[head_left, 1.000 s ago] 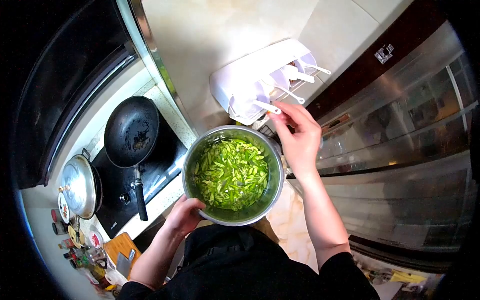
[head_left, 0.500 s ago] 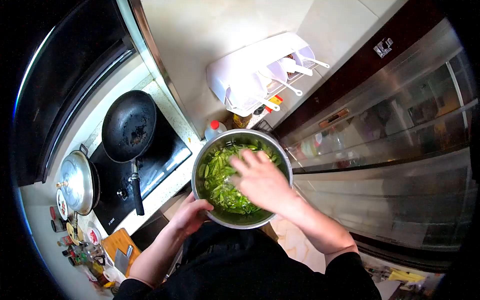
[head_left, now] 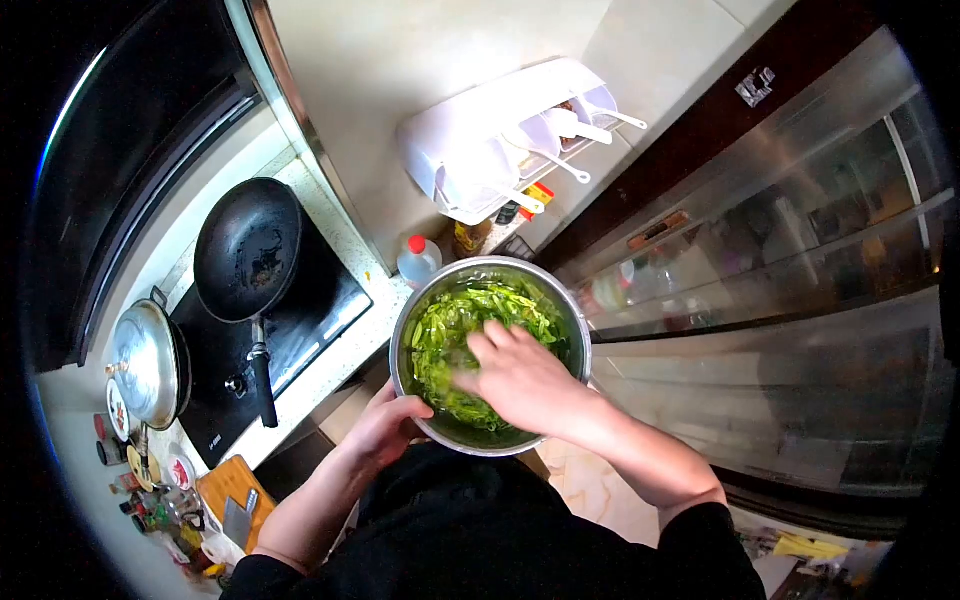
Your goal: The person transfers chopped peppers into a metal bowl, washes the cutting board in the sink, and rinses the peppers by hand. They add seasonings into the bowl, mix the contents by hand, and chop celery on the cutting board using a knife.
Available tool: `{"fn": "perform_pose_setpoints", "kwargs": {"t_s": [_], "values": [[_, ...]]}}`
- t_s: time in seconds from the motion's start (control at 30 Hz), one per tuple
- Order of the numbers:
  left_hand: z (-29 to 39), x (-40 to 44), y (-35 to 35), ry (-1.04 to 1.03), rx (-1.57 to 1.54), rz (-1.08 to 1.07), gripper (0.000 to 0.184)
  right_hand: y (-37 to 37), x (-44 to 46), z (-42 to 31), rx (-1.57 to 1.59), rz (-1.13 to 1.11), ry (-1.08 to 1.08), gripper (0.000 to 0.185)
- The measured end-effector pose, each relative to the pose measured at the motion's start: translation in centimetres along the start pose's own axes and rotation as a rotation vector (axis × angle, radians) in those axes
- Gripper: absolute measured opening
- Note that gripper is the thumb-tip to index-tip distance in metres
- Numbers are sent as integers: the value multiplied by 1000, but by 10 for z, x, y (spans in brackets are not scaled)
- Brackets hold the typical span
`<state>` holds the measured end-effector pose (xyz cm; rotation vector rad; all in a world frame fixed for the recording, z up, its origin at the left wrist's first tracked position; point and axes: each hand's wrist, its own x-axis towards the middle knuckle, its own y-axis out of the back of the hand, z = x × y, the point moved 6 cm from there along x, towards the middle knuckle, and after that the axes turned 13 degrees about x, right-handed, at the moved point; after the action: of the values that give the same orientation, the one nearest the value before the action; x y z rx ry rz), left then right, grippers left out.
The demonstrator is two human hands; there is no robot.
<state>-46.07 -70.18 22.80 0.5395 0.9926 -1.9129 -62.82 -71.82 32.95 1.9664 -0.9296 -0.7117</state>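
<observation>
A round stainless steel bowl (head_left: 574, 322) is held in front of my body. Inside it are many thin slices of a green vegetable (head_left: 440, 330), wet and apparently in water. My left hand (head_left: 384, 432) grips the bowl's lower left side, thumb over the rim and the other fingers hidden beneath. Down among the green slices is my right hand (head_left: 528, 382), its thumb and fingers apart. Motion blurs its fingertips, and some of them are hidden by the slices. Behind the bowl stands a clear bottle with a red cap (head_left: 419, 258).
To the left, a black frying pan (head_left: 248, 250) and a lidded metal pot (head_left: 147, 362) sit on a black cooktop (head_left: 330, 325). A cleaver (head_left: 238, 522) lies on a wooden board (head_left: 225, 480). A white spice rack (head_left: 510, 130) hangs ahead; a glass-fronted cabinet (head_left: 760, 420) stands at right.
My right hand has moved lower into the green slices, and the slices have shifted around the bowl. The bowl sits slightly further right in view, with my left hand still gripping it.
</observation>
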Motion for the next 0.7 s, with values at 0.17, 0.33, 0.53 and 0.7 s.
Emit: {"fn": "perform_pose_setpoints", "kwargs": {"t_s": [0.17, 0.33, 0.53, 0.7], "values": [[2, -2, 0, 1, 7, -11, 70, 26, -19, 26, -257, -64, -174, 23], [-4, 2, -7, 20, -6, -24, 69, -6, -3, 11, -151, 12, -24, 26], [-10, 8, -5, 22, -28, -31, 63, 3, -41, 24, -273, -241, -178, 23], [1, 3, -20, 11, -7, -30, 60, 18, -16, 38, -292, 114, -181, 18]]}}
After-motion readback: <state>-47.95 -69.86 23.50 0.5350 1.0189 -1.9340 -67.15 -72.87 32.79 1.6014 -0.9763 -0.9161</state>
